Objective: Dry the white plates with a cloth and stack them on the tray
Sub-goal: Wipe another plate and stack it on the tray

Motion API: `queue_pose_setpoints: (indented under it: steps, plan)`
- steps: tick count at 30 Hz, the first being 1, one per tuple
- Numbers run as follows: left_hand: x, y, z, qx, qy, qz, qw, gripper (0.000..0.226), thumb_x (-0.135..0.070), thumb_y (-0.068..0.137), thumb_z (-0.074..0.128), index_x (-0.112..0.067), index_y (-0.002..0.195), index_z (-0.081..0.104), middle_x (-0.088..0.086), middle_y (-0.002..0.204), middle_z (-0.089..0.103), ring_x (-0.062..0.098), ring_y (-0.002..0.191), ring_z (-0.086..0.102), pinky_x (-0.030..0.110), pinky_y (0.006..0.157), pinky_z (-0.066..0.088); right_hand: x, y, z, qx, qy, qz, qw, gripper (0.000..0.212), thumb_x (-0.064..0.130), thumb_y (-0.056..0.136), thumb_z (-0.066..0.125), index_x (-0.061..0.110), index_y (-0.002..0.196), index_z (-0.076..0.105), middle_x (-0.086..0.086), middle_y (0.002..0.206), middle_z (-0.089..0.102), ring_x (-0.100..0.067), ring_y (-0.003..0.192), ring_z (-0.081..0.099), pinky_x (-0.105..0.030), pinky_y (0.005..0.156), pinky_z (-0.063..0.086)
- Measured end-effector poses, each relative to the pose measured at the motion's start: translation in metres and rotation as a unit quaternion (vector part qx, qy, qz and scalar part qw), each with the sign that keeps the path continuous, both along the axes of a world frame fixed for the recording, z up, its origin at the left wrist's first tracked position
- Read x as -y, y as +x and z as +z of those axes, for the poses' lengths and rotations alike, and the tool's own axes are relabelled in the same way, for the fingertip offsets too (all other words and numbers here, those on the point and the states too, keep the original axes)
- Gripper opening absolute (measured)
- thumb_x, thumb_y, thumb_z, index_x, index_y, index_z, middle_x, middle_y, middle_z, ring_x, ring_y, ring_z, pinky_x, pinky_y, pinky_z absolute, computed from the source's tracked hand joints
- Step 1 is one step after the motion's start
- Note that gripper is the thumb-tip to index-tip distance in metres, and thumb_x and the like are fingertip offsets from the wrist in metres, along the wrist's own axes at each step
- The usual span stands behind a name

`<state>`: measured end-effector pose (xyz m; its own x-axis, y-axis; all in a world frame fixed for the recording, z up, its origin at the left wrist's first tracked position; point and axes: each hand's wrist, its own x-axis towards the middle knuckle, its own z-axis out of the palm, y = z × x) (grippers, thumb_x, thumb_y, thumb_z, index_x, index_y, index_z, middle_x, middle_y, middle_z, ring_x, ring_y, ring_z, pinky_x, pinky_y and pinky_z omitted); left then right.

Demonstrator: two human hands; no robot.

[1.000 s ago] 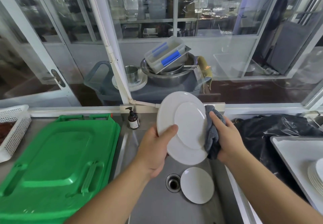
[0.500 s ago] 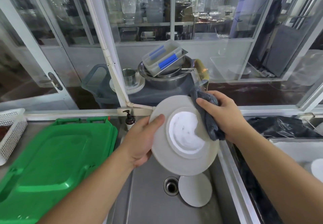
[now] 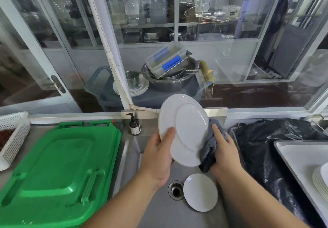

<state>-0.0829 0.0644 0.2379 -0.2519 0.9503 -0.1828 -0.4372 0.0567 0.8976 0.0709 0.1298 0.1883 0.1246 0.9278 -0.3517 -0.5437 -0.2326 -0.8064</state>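
I hold a white plate (image 3: 182, 128) tilted up over the steel sink (image 3: 158, 208). My left hand (image 3: 157, 158) grips its left rim, thumb on the face. My right hand (image 3: 224, 149) grips a grey cloth (image 3: 208, 149) pressed against the plate's lower right edge. A smaller white plate (image 3: 200, 192) lies in the sink beside the drain (image 3: 175, 190). At the right edge stands a white tray (image 3: 298, 156) with a stack of white plates (image 3: 322, 179), partly cut off by the frame.
A green plastic lid (image 3: 58, 171) covers the counter on the left, with a white perforated basket (image 3: 13, 135) beyond it. A brown pump bottle (image 3: 134, 125) stands at the sink's back. A black plastic bag (image 3: 269, 144) lies between sink and tray. Glass panes rise behind.
The plate was turned from its face to its underside and back. My right hand with the cloth went up to the top right rim, then down to the lower right edge.
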Motion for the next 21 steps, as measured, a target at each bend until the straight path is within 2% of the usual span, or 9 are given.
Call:
queue_pose_setpoints:
  steps: [1,2,4,7,10,12,16,19,21]
  plan:
    - [-0.001,-0.003,0.002,0.004,-0.014,-0.021,1.000,0.015,-0.021,0.093,0.075,-0.026,0.107,0.077,-0.002,0.107,0.081,0.012,0.095,0.077,0.031,0.074,0.062,-0.002,0.005,0.003,0.008,0.003,0.009,1.000,0.031,0.035,0.099,0.073,0.016,0.123,0.072,-0.013,0.111,0.080,-0.035,0.102,0.077,-0.053,0.083,0.064]
    - [-0.004,-0.007,0.004,0.016,-0.028,-0.037,0.999,0.029,-0.024,0.085,0.077,-0.024,0.114,0.074,0.000,0.110,0.081,0.016,0.098,0.077,0.034,0.075,0.061,-0.006,0.010,0.008,0.020,0.008,0.019,1.000,0.031,0.034,0.098,0.074,0.015,0.123,0.072,-0.013,0.108,0.080,-0.033,0.098,0.078,-0.047,0.076,0.065]
    - [-0.013,-0.020,0.011,0.043,-0.054,-0.065,0.996,0.053,-0.033,0.076,0.074,-0.019,0.127,0.071,0.007,0.121,0.078,0.025,0.113,0.073,0.039,0.090,0.057,-0.015,0.021,0.022,0.066,0.026,0.042,0.997,0.030,0.032,0.095,0.077,0.013,0.118,0.072,-0.013,0.104,0.080,-0.033,0.098,0.078,-0.048,0.080,0.065]
    - [-0.025,-0.039,0.024,0.019,-0.068,-0.119,0.990,0.052,-0.050,0.082,0.067,-0.022,0.124,0.077,0.009,0.129,0.075,0.028,0.120,0.070,0.044,0.104,0.051,-0.027,0.031,0.049,0.166,0.095,0.075,0.979,0.019,0.031,0.093,0.080,0.020,0.107,0.075,-0.009,0.101,0.081,-0.025,0.092,0.079,-0.045,0.084,0.065]
    - [-0.033,-0.045,0.027,-0.014,-0.093,-0.129,0.987,0.049,-0.054,0.090,0.061,-0.022,0.125,0.076,0.009,0.124,0.077,0.028,0.110,0.075,0.044,0.091,0.059,-0.035,0.033,0.073,0.254,0.158,0.094,0.949,0.018,0.032,0.091,0.082,0.027,0.107,0.076,0.001,0.104,0.079,-0.019,0.097,0.076,-0.041,0.087,0.063]
    - [-0.033,-0.044,0.027,-0.018,-0.087,-0.104,0.991,0.042,-0.051,0.100,0.057,-0.022,0.126,0.072,0.008,0.119,0.079,0.029,0.105,0.077,0.044,0.081,0.064,-0.039,0.031,0.081,0.272,0.178,0.082,0.942,0.021,0.034,0.090,0.083,0.028,0.109,0.076,0.001,0.110,0.077,-0.019,0.101,0.074,-0.040,0.087,0.062]
    - [-0.025,-0.033,0.027,0.010,-0.049,-0.056,0.997,0.038,-0.050,0.103,0.054,-0.025,0.124,0.072,0.005,0.120,0.079,0.029,0.110,0.075,0.047,0.082,0.064,-0.037,0.024,0.075,0.223,0.159,0.045,0.961,0.019,0.037,0.091,0.081,0.027,0.106,0.075,0.004,0.099,0.079,-0.019,0.094,0.076,-0.031,0.076,0.064]
    - [-0.020,-0.018,0.027,0.036,-0.037,0.002,0.999,0.036,-0.051,0.103,0.053,-0.028,0.129,0.067,-0.001,0.123,0.078,0.024,0.111,0.075,0.053,0.089,0.061,-0.029,0.012,0.061,0.140,0.102,0.013,0.985,0.017,0.038,0.093,0.079,0.024,0.100,0.073,0.000,0.094,0.079,-0.020,0.090,0.076,-0.037,0.079,0.064]
    - [-0.016,-0.004,0.026,0.068,-0.027,0.031,0.997,0.035,-0.047,0.105,0.052,-0.026,0.130,0.065,-0.002,0.124,0.077,0.020,0.111,0.075,0.046,0.089,0.062,-0.024,0.003,0.051,0.096,0.064,-0.009,0.993,0.019,0.039,0.093,0.079,0.023,0.102,0.072,-0.001,0.099,0.080,-0.021,0.094,0.077,-0.038,0.081,0.064]
